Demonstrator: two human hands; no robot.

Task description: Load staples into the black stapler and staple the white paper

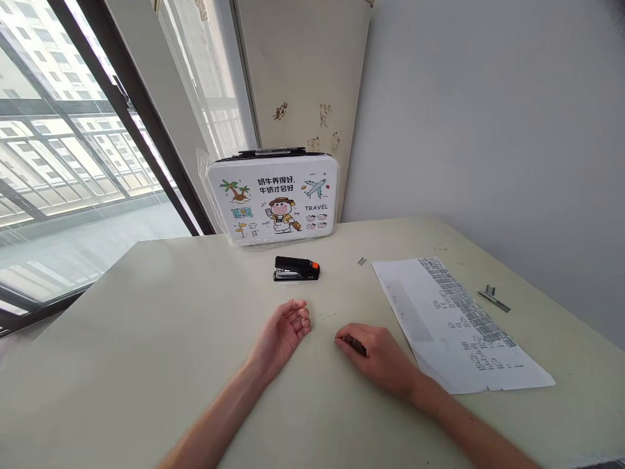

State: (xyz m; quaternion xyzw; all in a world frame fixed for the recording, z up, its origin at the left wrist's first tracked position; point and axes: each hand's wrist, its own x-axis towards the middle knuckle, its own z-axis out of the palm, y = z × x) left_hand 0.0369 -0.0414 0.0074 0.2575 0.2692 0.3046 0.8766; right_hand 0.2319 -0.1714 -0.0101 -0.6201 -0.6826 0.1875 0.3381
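My left hand (282, 335) rests palm up on the table, its fingers loosely curled and nothing in them. To its right, my right hand (378, 358) lies on its side with thumb and forefinger tips pressed together. Whatever they pinch, if anything, is too small to make out. Tiny bits (328, 316) lie on the tabletop between the hands. Beyond my left hand sits a black stapler (296, 269) with an orange end. A printed sheet of paper (430, 312) with grey block patterns lies beside my right hand, its lower edge close to my wrist.
At the back stands a white cartoon case (278, 202) in clear plastic wrap. A short staple strip (362, 262) lies left of the paper's top, and more staple strips (494, 299) lie to its right. A wall (488, 117) borders the pale table (146, 339); a window is at left.
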